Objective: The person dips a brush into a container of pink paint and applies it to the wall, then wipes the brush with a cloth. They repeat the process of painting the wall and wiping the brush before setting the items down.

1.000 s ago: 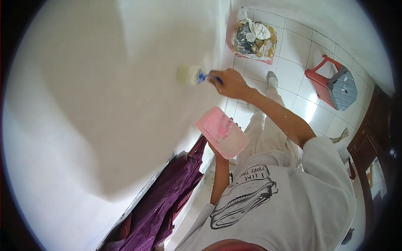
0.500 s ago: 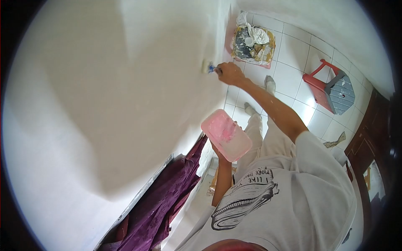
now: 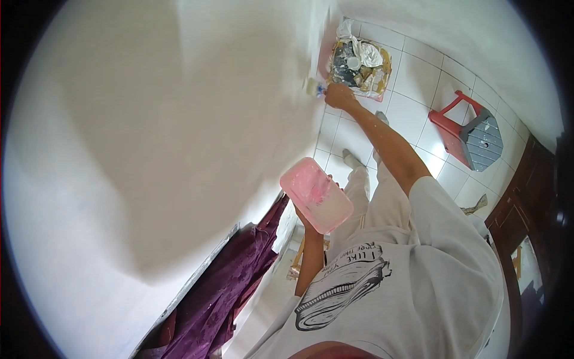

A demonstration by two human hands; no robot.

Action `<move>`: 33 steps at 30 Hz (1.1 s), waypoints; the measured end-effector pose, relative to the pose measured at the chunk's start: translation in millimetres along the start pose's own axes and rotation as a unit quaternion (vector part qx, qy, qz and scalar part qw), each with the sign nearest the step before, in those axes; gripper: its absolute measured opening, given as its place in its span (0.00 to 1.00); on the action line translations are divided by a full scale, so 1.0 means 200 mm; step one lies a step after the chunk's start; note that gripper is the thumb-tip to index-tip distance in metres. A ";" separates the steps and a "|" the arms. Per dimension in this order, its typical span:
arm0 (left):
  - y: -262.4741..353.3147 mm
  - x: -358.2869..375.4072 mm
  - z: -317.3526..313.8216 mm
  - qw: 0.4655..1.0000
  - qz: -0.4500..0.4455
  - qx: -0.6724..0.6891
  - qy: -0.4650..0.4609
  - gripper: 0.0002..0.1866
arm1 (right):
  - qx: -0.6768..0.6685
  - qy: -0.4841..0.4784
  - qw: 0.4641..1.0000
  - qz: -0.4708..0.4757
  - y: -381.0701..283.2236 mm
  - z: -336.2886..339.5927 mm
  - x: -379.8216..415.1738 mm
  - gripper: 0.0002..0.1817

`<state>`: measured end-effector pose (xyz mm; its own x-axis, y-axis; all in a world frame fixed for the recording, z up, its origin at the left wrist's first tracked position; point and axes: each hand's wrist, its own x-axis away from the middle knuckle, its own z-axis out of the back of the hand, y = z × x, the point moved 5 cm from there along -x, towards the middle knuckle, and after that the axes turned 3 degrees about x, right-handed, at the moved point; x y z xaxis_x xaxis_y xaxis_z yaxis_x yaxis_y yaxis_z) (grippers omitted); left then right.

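My right hand (image 3: pixel 341 96) is closed around the handle of a paintbrush (image 3: pixel 313 87). The brush has pale bristles and a blue and white part near the fingers, and its tip is at or very near the pale wall (image 3: pixel 239 113), close to the corner. Lower down, my left hand (image 3: pixel 305 218) supports a pink plastic container (image 3: pixel 317 196) from beneath. Its fingertips show at the container's far side, while the palm is hidden. Pink smears and a whitish liquid show inside the container, which is held in front of my legs.
A paint-stained tub (image 3: pixel 378 96) holding rags and a white cup stands on the tiled floor (image 3: pixel 412 72) by the corner. To the right is a red and grey stool (image 3: pixel 478 140). Purple cloth (image 3: pixel 233 287) hangs below the wall's edge. A dark wooden door (image 3: pixel 508 209) stands at far right.
My right hand has moved the brush right and slightly upward in view, toward the wall corner. The pink container has shifted slightly left with the view.
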<state>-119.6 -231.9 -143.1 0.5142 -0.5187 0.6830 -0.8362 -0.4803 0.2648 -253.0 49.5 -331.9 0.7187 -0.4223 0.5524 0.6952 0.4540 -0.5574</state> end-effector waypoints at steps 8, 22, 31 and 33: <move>-0.03 -0.08 0.04 1.000 0.024 -0.008 -0.012 0.44 | -0.179 0.049 0.955 0.232 -0.55 0.58 0.65 0.12; 0.01 -0.12 -0.13 0.998 0.033 -0.006 -0.049 0.43 | -0.076 -0.014 0.986 0.147 0.07 0.04 0.12 0.15; 0.03 -0.13 0.08 0.999 0.027 -0.035 -0.023 0.44 | -0.137 0.152 0.925 0.320 -0.21 0.31 0.48 0.13; 0.04 -0.08 0.05 0.999 0.034 -0.032 -0.015 0.44 | -0.148 0.149 0.921 0.328 -0.28 0.29 0.43 0.14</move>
<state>-132.9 -234.0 -158.5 0.4613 -0.5704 0.6796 -0.8789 -0.3986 0.2620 -231.2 33.1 -217.8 0.9277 -0.3486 -0.1338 0.0511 0.4735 -0.8793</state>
